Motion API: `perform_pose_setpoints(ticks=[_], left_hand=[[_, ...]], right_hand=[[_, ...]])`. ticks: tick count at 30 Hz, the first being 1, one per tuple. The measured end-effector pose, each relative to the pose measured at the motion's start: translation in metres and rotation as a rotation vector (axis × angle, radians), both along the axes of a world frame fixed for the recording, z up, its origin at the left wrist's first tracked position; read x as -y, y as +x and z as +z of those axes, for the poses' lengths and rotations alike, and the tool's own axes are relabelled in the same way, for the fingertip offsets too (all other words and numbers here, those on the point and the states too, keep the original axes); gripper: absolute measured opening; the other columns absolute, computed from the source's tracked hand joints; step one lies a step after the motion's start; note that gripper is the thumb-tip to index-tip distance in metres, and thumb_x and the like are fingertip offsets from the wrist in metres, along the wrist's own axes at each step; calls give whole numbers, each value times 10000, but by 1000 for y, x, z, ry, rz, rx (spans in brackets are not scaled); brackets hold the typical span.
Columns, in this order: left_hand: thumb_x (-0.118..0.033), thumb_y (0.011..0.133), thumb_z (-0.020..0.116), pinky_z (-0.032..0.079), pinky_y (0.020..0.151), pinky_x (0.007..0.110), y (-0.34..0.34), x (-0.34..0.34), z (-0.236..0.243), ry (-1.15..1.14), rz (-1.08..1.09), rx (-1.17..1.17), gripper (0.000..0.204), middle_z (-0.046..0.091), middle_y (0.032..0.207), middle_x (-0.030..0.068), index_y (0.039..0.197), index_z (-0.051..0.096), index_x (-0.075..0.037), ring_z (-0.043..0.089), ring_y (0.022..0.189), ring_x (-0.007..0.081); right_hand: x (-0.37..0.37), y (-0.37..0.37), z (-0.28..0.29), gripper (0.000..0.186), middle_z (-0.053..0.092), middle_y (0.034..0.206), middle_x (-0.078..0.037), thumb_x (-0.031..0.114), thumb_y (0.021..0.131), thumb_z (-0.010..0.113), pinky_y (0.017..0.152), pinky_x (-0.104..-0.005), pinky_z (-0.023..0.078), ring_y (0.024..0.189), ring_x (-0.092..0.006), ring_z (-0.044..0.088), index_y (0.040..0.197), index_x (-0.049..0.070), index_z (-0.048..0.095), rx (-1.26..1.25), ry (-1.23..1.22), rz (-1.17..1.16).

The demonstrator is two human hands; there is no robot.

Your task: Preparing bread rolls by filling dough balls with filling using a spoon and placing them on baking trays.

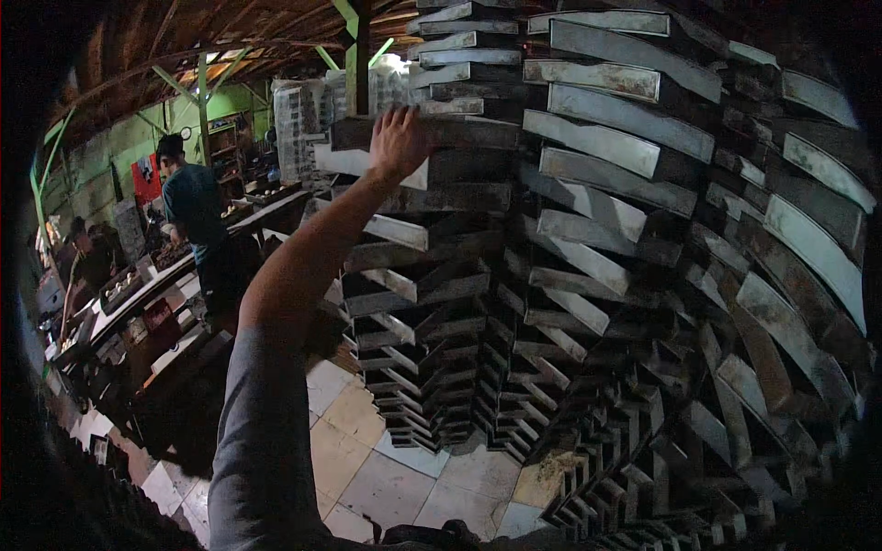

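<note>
The left hand (398, 142), fingers spread flat, rested on a dark metal tray (432, 134) high at the stack's twelve o'clock, and a careless tug looked likely to topple the loosely criss-crossed tray stacks (588, 257); the right hand was out of sight.

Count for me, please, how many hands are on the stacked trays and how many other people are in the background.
Hands on the stacked metal trays: 1, the left hand
Other people: 2, a standing person and a dimmer seated person
Total: 3
</note>
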State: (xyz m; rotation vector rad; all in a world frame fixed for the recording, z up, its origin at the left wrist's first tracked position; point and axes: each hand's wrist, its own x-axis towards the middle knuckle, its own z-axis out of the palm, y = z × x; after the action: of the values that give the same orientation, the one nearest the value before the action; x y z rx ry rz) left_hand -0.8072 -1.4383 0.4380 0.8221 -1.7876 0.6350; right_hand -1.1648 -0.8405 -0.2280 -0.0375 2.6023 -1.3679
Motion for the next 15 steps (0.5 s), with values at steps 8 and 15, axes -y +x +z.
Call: perform_pose_setpoints(ticks=[8, 15], left_hand=[[-581, 761, 449, 337, 901, 434, -14, 72, 32, 416, 280, 146, 525, 603, 969, 121, 1031, 610, -161, 552, 956, 263], [-493, 818, 405, 479, 636, 418, 61, 80, 58, -4, 376, -187, 446, 633, 782, 141, 837, 648, -120, 623, 687, 293]], right_hand=[[44, 0, -23, 188, 561, 766, -78, 185, 847, 484, 612, -359, 436, 712, -212, 536, 855, 28, 588, 268, -67, 14], [-79, 171, -84, 181, 565, 749, -69, 181, 847, 490, 584, -345, 445, 688, -198, 543, 853, 32, 592, 533, -166, -229]])
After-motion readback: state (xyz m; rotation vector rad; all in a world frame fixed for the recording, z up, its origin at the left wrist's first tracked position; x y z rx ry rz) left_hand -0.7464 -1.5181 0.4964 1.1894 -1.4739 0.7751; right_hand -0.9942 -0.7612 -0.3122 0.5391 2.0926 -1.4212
